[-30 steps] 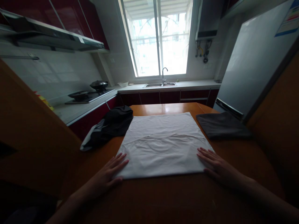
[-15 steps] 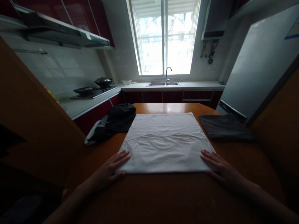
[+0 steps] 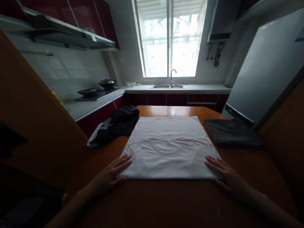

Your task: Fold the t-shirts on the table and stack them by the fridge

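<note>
A white cloth (image 3: 171,152), folded into a flat shape with wrinkles and a curved fold line across its middle, lies on the brown wooden table (image 3: 171,202). My left hand (image 3: 114,172) rests flat on its near left corner, fingers stretched out and thumb along the near edge. On the near right corner lies my right hand (image 3: 224,174), its fingers spread in the same way. Neither hand grips the cloth.
A crumpled black and grey garment (image 3: 118,123) lies at the table's left. Folded dark grey cloth (image 3: 232,132) sits on the right. Beyond are a counter with a sink (image 3: 161,86), a stove (image 3: 99,94) with pans, and a fridge (image 3: 263,69).
The view has shifted slightly, so the room and table items appear a little to the right. Both hands stay flat on the cloth's near corners.
</note>
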### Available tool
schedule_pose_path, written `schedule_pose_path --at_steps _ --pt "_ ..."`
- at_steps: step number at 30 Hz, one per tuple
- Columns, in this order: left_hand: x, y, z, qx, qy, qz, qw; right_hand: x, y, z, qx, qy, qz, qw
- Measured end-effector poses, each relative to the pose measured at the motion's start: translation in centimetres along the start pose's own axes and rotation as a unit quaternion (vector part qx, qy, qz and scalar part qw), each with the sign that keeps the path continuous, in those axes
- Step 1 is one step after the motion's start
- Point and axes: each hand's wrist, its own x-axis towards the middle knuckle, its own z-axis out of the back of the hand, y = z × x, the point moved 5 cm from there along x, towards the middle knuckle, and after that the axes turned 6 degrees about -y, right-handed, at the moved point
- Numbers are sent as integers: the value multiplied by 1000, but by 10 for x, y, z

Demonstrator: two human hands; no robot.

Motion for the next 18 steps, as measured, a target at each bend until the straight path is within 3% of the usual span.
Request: schedule_pose_path --at_steps 7,12,18 --pt "-3 -2 3 -5 -40 -24 999 -1 -1 2 -8 -28 8 1000" --pt "-13 -13 23 -6 -120 -92 988 -11 -10 18 -46 -111 105 987" --pt "-20 -23 33 34 -68 -128 989 -20 -3 36 -81 -107 211 968"
